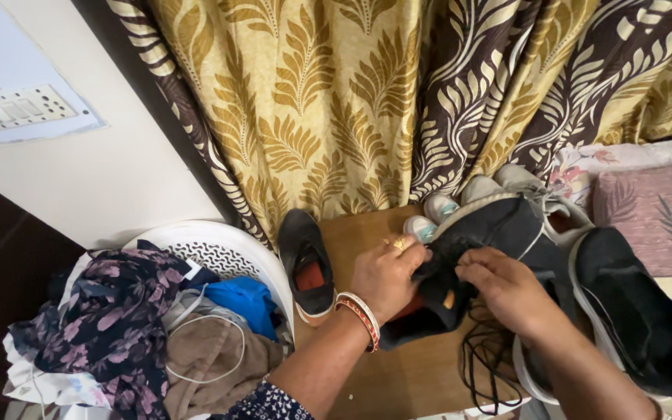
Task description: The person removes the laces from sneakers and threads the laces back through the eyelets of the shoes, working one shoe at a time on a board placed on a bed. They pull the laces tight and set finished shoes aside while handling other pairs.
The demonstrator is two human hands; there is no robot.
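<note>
Black fabric sneaker (468, 257) sits on the wooden shelf (398, 373), pinched at its collar between my left hand (383, 276) and right hand (507, 288). I judge the loose black laces (480, 358) could snag my fingers or drag it off.

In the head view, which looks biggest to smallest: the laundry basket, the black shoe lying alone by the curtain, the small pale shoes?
1. Laundry basket, clearly largest.
2. Lone black shoe.
3. Small pale shoes, partly hidden, farther from the camera, so less sure.

Leaf-patterned curtain (398, 101), white wall (110, 179), wooden floor (398, 381)
</note>
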